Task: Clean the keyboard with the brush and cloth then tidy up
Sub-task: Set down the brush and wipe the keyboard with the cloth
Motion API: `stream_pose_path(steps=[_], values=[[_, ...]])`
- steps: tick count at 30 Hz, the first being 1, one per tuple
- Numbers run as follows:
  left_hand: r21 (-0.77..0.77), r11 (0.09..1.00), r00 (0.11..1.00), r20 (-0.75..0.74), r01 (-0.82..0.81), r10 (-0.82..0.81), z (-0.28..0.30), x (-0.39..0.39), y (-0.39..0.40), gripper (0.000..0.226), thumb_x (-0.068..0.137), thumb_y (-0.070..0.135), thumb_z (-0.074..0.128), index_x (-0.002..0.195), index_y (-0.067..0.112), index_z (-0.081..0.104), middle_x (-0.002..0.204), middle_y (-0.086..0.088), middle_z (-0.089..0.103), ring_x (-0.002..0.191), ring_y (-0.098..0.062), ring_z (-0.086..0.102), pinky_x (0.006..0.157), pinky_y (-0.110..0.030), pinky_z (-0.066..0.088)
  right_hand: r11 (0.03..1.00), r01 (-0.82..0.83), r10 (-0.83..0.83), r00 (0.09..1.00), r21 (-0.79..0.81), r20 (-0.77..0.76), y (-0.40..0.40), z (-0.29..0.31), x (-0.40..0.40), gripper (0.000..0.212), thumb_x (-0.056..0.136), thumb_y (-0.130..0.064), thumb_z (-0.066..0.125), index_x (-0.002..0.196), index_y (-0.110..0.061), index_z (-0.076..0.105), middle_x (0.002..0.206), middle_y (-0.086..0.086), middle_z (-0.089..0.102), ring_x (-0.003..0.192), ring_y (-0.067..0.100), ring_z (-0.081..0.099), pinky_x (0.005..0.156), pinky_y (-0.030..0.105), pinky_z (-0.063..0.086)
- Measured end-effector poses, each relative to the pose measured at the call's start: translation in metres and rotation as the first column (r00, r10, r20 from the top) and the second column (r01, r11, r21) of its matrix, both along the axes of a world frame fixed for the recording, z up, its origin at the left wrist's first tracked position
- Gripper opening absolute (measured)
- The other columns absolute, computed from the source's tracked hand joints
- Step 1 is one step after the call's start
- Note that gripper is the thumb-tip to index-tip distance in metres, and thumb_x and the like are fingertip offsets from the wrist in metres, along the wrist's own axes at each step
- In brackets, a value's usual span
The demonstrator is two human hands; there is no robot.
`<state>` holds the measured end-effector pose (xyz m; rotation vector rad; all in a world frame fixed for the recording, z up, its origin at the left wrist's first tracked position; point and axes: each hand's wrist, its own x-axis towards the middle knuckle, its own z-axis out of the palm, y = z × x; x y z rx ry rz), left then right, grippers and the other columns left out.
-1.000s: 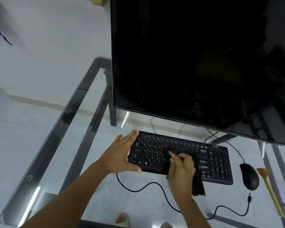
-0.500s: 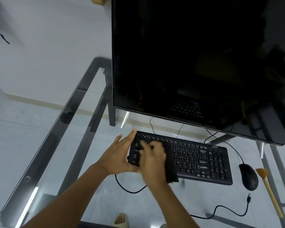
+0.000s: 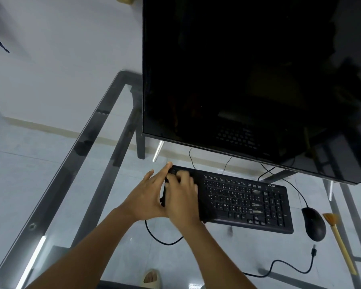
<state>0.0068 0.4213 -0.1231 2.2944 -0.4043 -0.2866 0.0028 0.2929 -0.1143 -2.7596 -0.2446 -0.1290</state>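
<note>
A person stands at a glass tabletop (image 3: 56, 184) with a dark metal frame, and both bare arms reach forward over it. The black keyboard (image 3: 248, 201) lies flat on the glass, below the lower edge of a big dark monitor (image 3: 248, 76).

The left hand (image 3: 146, 197) is at the left end of the keyboard — its fingers are stretched out and lie close together along that short edge, and the thumb is at the near side, so it braces the keyboard. The right hand (image 3: 182, 201) lies flat on the left part of the keys, fingers slightly bent, and it presses down on a dark cloth (image 3: 206, 211). Only a strip of the cloth shows, at the right side of the hand and at the near edge of the keyboard; the rest is hidden under the palm. The fingertips are a little blurred.

To the right of the keyboard sits a black mouse (image 3: 314, 226), just beside it but not touching. Further right lies the brush (image 3: 340, 245), with a pale wooden handle pointing near and orange-brown bristles at the far end — nobody holds it. A black cable (image 3: 283, 265) curls on the glass near the front, its plug end loose. Through the glass I see the pale tiled floor (image 3: 19, 174) and a foot in a light sandal (image 3: 151, 278).
</note>
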Motion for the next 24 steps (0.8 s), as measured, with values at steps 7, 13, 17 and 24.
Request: stream_pose_path(steps=[7, 13, 17, 24], values=[[0.013, 1.000, 0.998, -0.070, 0.002, -0.001, 0.007, -0.001, 0.000, 0.132, 0.059, 0.061, 0.080, 0.145, 0.036, -0.018, 0.145, 0.029, 0.012, 0.124, 0.018, -0.009, 0.105, -0.011, -0.017, 0.902, 0.426, -0.428, 0.904, 0.067, 0.011, -0.074, 0.000, 0.016, 0.031, 0.093, -0.017, 0.057, 0.124, -0.017, 0.063, 0.109, 0.012, 0.053, 0.086, 0.019, 0.045, 0.077, 0.034, 0.042], [0.001, 1.000, 1.000, -0.016, 0.022, -0.022, 0.001, 0.000, -0.001, 0.138, 0.056, 0.068, 0.077, 0.149, 0.029, -0.017, 0.150, 0.020, 0.020, 0.132, 0.021, 0.002, 0.115, -0.021, -0.009, 0.999, 0.036, -0.036, 0.996, -0.003, -0.077, -0.008, 0.007, 0.022, 0.027, 0.095, -0.020, 0.050, 0.120, -0.025, 0.061, 0.113, 0.001, 0.053, 0.095, 0.022, 0.049, 0.079, 0.035, 0.037], [0.020, 1.000, 1.000, -0.019, 0.023, -0.022, 0.004, -0.002, -0.001, 0.135, 0.058, 0.062, 0.080, 0.146, 0.030, -0.017, 0.142, 0.028, 0.010, 0.115, 0.033, -0.020, 0.101, -0.004, -0.019, 0.982, 0.185, -0.187, 0.978, -0.023, -0.095, -0.058, 0.007, 0.032, 0.031, 0.094, -0.011, 0.050, 0.117, -0.027, 0.064, 0.115, 0.003, 0.054, 0.092, 0.020, 0.048, 0.079, 0.032, 0.038], [0.015, 1.000, 1.000, -0.005, 0.024, -0.024, -0.005, 0.000, 0.000, 0.139, 0.056, 0.070, 0.076, 0.148, 0.027, -0.019, 0.148, 0.023, 0.016, 0.132, 0.015, 0.008, 0.114, -0.019, -0.009, 0.994, 0.103, -0.105, 0.992, -0.026, -0.065, -0.004, 0.006, 0.024, 0.026, 0.093, -0.017, 0.052, 0.116, -0.026, 0.060, 0.118, -0.001, 0.053, 0.099, 0.021, 0.047, 0.081, 0.035, 0.035]])
